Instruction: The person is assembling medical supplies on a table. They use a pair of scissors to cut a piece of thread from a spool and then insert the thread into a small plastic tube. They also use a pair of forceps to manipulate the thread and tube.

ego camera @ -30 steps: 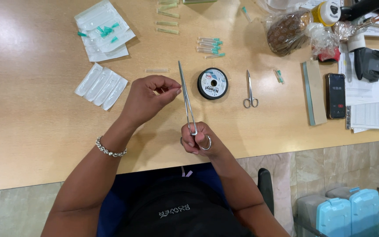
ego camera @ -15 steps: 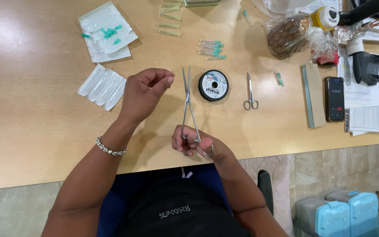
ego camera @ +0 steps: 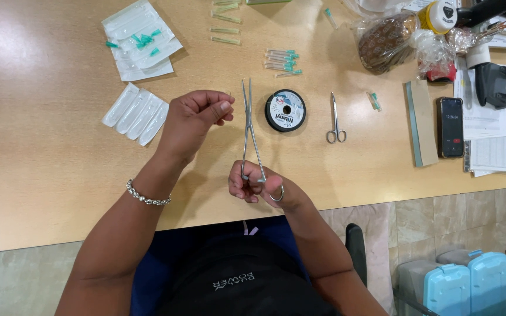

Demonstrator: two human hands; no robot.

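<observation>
While the right hand [ego camera: 259, 186] is gripping the ring handles of the needle holder [ego camera: 249, 126], the left hand [ego camera: 194, 120] is pinching something just beside its tip.

From the head view, the needle holder is running lengthwise away from the person, handles near the bench [ego camera: 42, 158] edge, closed tip pointing far across it; the right hand's fingers are threading the rings and clenching them. Left of the tip and level with it, the left hand's fingers [ego camera: 221, 108] are curling shut, thumb pressing forefinger; whatever they are pinching is too fine to make out. So the left hand is lying nearer the tip, nearly touching it. Just right of the tip, a spool of thread [ego camera: 285, 110] is lying flat, with small scissors [ego camera: 335, 120] beyond.
</observation>
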